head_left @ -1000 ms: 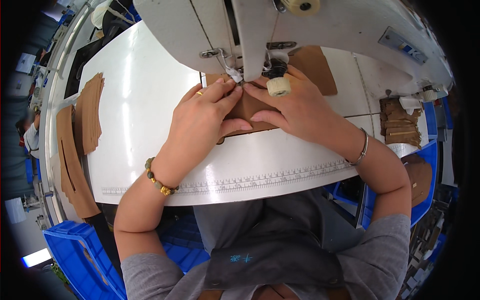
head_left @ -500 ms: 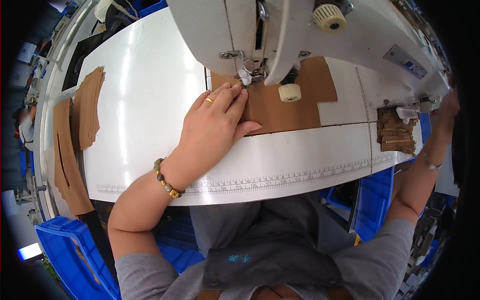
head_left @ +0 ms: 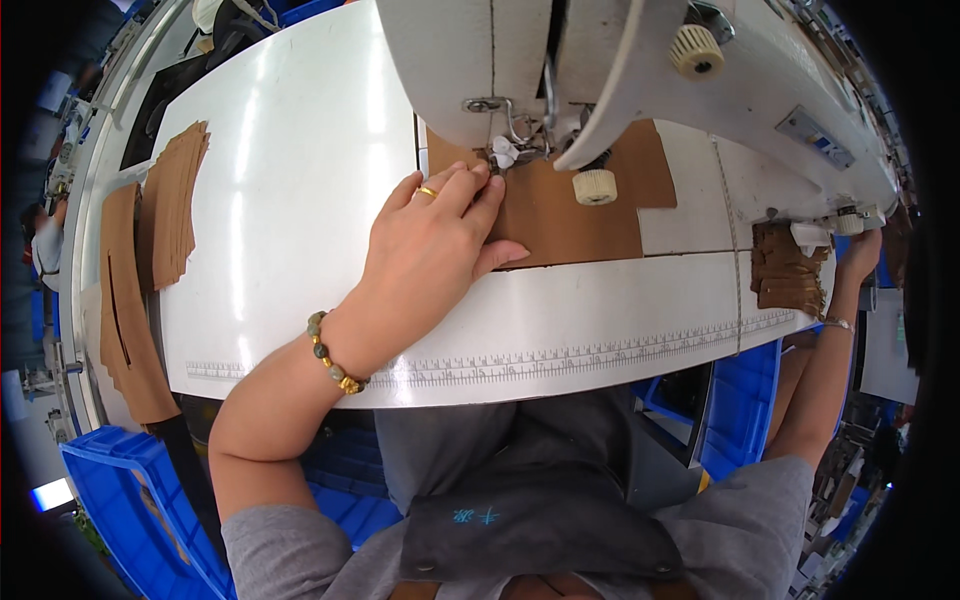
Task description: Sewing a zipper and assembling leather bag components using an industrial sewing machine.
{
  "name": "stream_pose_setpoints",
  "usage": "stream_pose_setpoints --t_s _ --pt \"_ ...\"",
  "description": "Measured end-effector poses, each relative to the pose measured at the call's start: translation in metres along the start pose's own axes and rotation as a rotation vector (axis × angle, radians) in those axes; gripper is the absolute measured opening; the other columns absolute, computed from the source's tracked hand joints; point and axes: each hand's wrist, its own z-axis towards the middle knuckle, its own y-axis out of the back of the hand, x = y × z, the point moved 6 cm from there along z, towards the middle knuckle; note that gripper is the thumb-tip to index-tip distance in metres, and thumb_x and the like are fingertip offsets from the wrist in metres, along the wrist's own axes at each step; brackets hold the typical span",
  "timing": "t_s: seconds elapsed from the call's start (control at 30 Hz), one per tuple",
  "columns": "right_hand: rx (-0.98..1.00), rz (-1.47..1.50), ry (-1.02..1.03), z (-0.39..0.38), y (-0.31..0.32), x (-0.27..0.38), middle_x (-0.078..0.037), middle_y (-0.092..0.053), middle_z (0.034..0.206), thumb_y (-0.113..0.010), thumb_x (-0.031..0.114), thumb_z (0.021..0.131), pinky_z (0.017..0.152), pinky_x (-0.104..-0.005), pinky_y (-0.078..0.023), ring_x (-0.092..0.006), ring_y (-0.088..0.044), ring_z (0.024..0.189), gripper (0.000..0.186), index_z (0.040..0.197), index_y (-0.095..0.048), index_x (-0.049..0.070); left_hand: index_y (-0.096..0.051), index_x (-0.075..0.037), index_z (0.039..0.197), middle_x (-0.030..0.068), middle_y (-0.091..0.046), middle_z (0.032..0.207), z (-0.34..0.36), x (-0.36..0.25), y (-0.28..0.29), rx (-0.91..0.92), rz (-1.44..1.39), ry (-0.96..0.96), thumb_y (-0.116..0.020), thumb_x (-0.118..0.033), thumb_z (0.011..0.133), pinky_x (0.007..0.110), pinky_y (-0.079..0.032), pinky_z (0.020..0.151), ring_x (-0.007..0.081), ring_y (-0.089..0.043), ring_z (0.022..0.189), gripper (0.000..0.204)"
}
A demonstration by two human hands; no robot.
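A brown flat piece of leather-like material (head_left: 570, 225) lies under the needle area of a white sewing machine (head_left: 430, 70). My left hand (head_left: 435, 230) rests flat on its left part, fingers stretched toward the presser foot (head_left: 515, 152) and thumb spread to the right. A ring and a beaded bracelet are on this hand and wrist. Far to the right, my right hand (head_left: 862, 255) is raised at the machine's right end, close beside a small pale knob (head_left: 849, 222). Its fingers are mostly hidden, so its grip does not show.
Stacks of brown cut pieces (head_left: 175, 210) and longer slotted strips (head_left: 125, 300) lie at the left. A bundle of small brown pieces (head_left: 785, 270) sits at the right table edge. A printed ruler (head_left: 500, 365) runs along the front edge. Blue bins (head_left: 130, 500) stand below.
My right hand has come down and inward to the machine's right end. The left hand stays on the brown piece. The whole view has shifted slightly.
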Motion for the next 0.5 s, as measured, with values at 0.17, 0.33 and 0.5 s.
stream_pose_setpoints --t_s 0.17,0.33,0.5 --pt "0.183 -0.024 -0.070 0.083 0.005 0.040 -0.017 -0.066 0.138 -0.057 0.043 0.110 0.102 -0.0372 -0.053 -0.0264 -0.067 0.121 0.060 0.145 -0.059 -0.005 -0.074 -0.005 0.128 0.0047 -0.071 0.124 0.000 -0.001 0.000 0.013 0.034 -0.001 -0.078 -0.048 0.085 0.042 -0.052 0.105 0.0259 -0.068 0.111 0.060" --pt "0.316 -0.047 -0.183 0.103 -0.018 0.048 -0.010 -0.066 0.138 -0.055 0.046 0.110 0.106 -0.0380 -0.050 -0.0229 -0.064 0.123 0.051 0.137 -0.065 0.004 -0.075 -0.005 0.127 0.0053 -0.071 0.124 0.000 0.000 0.000 -0.003 0.017 0.006 -0.078 -0.048 0.085 0.043 -0.052 0.106 0.0249 -0.068 0.112 0.060" --pt "0.062 0.442 -0.153 0.010 -0.006 0.000 -0.012 -0.065 0.141 -0.058 0.044 0.110 0.107 -0.0413 -0.051 -0.0266 -0.065 0.125 0.054 0.143 -0.061 0.002 -0.075 -0.005 0.127 0.0062 -0.071 0.123 0.000 0.002 -0.001 0.005 0.019 0.016 -0.078 -0.047 0.085 0.043 -0.051 0.106 0.0250 -0.068 0.114 0.059"
